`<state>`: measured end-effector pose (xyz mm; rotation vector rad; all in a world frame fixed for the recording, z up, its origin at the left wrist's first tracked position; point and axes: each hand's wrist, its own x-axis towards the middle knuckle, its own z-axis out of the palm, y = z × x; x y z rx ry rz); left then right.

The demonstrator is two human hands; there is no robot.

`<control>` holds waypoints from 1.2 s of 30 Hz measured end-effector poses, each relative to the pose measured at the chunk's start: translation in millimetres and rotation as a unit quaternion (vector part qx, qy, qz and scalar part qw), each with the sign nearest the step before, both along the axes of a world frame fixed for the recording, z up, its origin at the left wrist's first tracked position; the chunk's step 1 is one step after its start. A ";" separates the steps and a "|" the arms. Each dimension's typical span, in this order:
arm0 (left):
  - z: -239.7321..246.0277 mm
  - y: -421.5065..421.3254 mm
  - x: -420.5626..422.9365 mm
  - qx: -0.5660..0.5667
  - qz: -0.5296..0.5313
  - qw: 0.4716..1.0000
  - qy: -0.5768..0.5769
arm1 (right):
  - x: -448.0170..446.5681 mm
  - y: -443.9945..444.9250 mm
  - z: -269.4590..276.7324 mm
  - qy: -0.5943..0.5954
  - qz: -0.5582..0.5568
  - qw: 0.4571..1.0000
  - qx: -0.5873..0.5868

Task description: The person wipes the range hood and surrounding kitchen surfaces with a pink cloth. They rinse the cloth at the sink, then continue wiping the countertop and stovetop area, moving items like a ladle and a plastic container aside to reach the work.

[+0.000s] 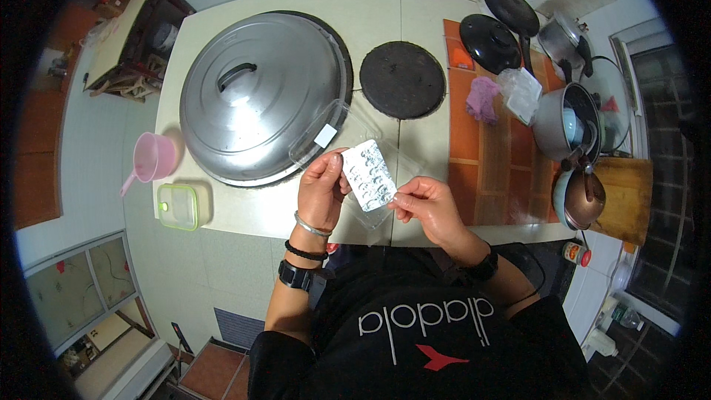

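A foil blister pack (369, 175) is stretched between my two hands, its silvery, dented backing facing up. My left hand (323, 179) pinches its left edge, thumb on top. At the lower right corner, the thumb and fingertips of my right hand (425, 203) grip it. Beneath the pack lies a clear plastic container (373, 218), partly hidden by the pack and hands. A clear plastic lid (307, 148) with a white label (325, 136) sits beside it, overlapping the rim of a large metal wok lid (266, 94).
On the left of the tiled counter (414, 178) stand a pink dipper (155, 156) and a green-rimmed food box (183, 206). A round black burner cover (402, 80) lies behind my hands. To the right are a purple cloth (482, 100), a saucepan (550, 128) and a black pan lid (489, 43).
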<state>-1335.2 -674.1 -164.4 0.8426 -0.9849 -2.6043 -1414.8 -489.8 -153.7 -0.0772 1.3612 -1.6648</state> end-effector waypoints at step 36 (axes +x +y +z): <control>-119.9 -24.0 79.5 -0.121 -0.052 0.894 -0.427 | -225.3 66.0 -139.5 0.642 -0.132 0.636 0.408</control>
